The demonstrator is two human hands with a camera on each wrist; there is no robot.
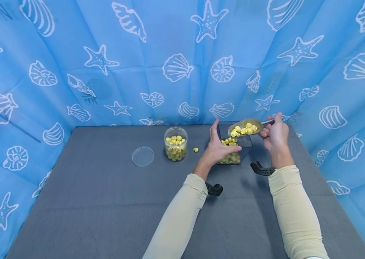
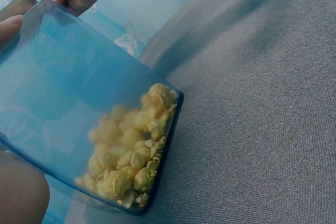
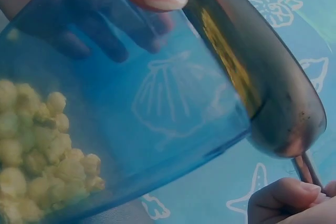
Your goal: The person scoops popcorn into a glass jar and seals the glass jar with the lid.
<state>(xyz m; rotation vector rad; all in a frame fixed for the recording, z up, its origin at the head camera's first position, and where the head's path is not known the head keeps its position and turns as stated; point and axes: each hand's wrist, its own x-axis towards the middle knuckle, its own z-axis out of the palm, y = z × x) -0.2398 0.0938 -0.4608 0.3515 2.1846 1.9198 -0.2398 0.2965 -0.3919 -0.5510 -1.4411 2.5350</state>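
Observation:
My left hand (image 1: pixel 218 148) grips a clear bluish square container (image 2: pixel 79 72) at its sides, thumb and fingers spread near the rim. Yellow popcorn (image 2: pixel 126 150) lies in the container's bottom part. In my right hand (image 1: pixel 276 138) is the handle of a metal scoop (image 3: pixel 273 77). The scoop is held above the container's mouth, with several pieces of popcorn (image 1: pixel 248 128) in it. To the left stands a clear round jar (image 1: pixel 176 145), open at the top and largely filled with popcorn.
A clear round lid (image 1: pixel 143 157) lies flat left of the jar. One loose popcorn piece (image 1: pixel 195 149) sits on the grey tabletop (image 1: pixel 104 201) between jar and container. A blue curtain (image 1: pixel 150 54) with shells and starfish borders the back and sides.

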